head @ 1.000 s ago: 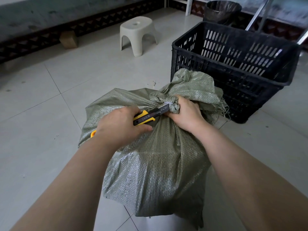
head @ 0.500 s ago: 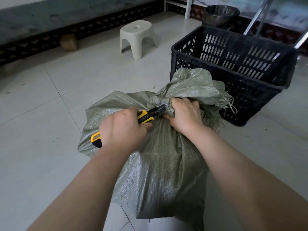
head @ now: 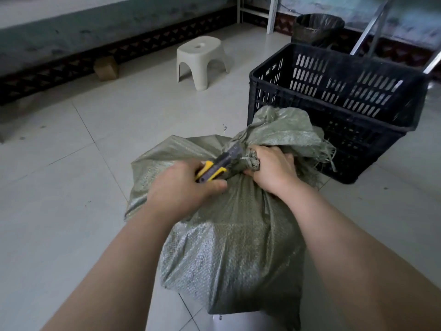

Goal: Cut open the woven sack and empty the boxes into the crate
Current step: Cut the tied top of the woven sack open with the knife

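left hand (head: 181, 187) gripping knife (head: 218, 166), blade at tied neck of sack (head: 229, 247); right hand (head: 272, 170) clenched on neck; crate (head: 334, 111) just beyond, on floor (head: 59, 187).

The green woven sack (head: 229, 235) fills the middle of the floor, and its flared top (head: 284, 130) lies against the near wall of the black plastic crate (head: 334, 111), so no gap is left between them. The crate's mouth is open from above. Left of the sack the tiled floor (head: 59, 187) is bare and wide. Farther back stand a white stool (head: 201, 60), a cardboard box (head: 106, 68) (at the wall) and a lined bin (head: 317, 27), well apart.
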